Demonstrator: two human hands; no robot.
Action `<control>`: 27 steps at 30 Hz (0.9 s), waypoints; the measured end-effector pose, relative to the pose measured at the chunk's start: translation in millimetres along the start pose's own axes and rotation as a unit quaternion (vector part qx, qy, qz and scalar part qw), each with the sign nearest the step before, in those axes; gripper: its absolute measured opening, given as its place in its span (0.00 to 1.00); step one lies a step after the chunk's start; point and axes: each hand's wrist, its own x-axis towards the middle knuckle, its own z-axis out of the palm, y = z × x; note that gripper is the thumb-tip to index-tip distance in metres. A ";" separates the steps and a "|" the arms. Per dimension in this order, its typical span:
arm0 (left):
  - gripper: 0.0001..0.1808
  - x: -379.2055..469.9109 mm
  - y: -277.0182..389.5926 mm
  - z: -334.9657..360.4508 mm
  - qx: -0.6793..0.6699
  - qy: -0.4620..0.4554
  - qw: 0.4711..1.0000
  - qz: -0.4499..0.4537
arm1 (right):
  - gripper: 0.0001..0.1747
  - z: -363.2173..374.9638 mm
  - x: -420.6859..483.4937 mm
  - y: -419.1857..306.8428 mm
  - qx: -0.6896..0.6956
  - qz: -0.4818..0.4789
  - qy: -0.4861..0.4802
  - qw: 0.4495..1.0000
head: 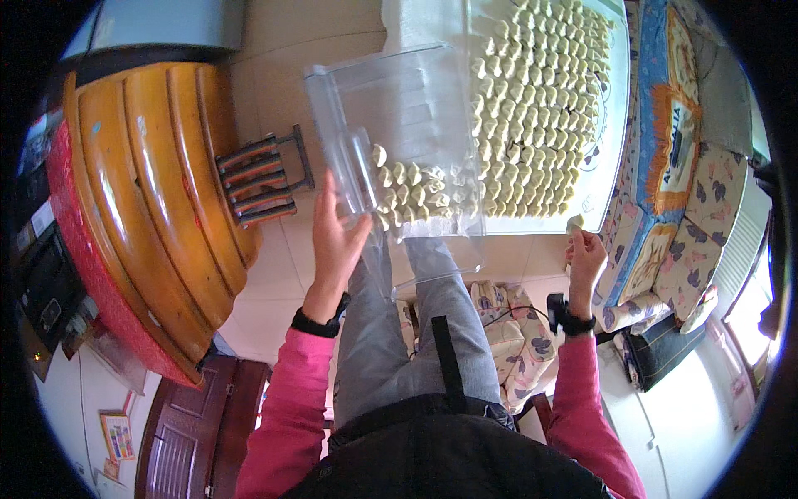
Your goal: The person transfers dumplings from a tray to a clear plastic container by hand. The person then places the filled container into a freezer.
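My left hand (340, 237) grips the left side of a clear plastic container (336, 106), its thumb against the near left corner. Inside that container, several rows of dumplings (408, 194) sit at the near end; some show only blurred through the clear wall. Between the fingertips of my right hand (586, 249) is a single dumpling (575, 224), held just off the near right corner of a white tabletop (601, 187). Many more dumplings (536, 118) lie in close rows across that tabletop, to the right of the container.
A small folding stool (259, 181) with striped webbing stands left, beside an orange-brown wooden cabinet (156, 181). A floral sofa (704, 193) with blue and orange covers runs along the right. Behind my legs is a floral-covered seat (520, 334).
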 end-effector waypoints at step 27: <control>0.47 0.9 5.9 -8.7 0.041 0.000 0.999 0.031 | 0.14 323.0 -40.1 -126.1 -0.274 -0.068 -0.217 0.934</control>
